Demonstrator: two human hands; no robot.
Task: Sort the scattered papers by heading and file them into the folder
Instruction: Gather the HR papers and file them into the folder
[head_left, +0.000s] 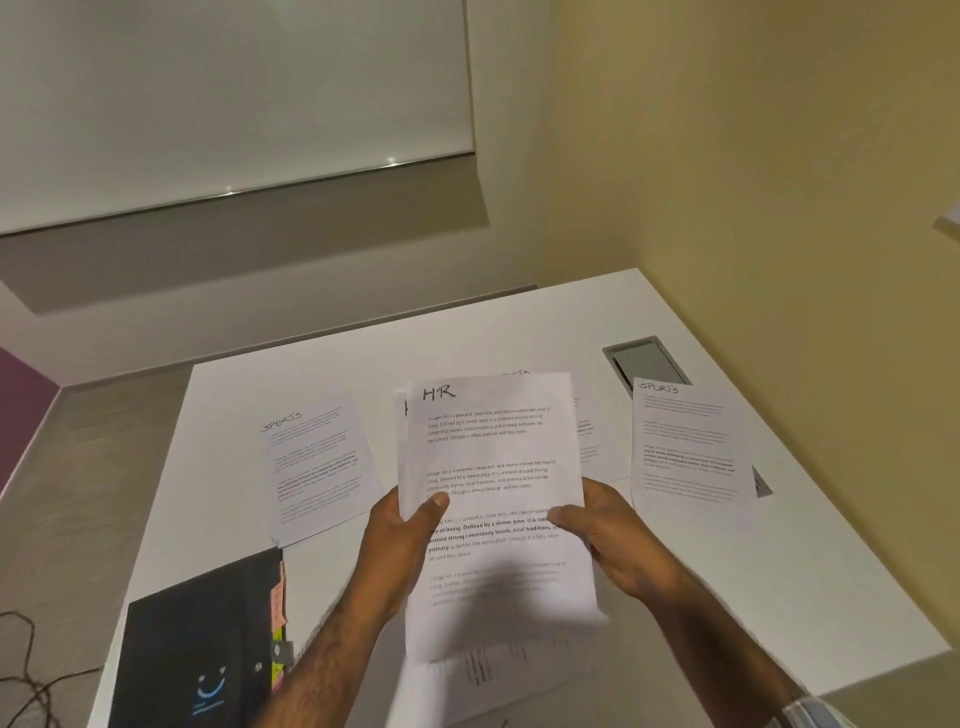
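Both hands hold a small stack of printed sheets headed "HR" above the white table. My left hand grips its left edge, thumb on top. My right hand grips the right edge. A sheet headed "SPORTS" lies flat on the table to the left. Another "SPORTS" sheet lies to the right. A further sheet is mostly hidden behind the held stack. A black folder with coloured tabs on its right edge lies closed at the front left.
One more sheet lies face up on the table under the held stack, near the front edge. A grey cable hatch is set into the table at the back right. A dark cable trails on the floor at the left.
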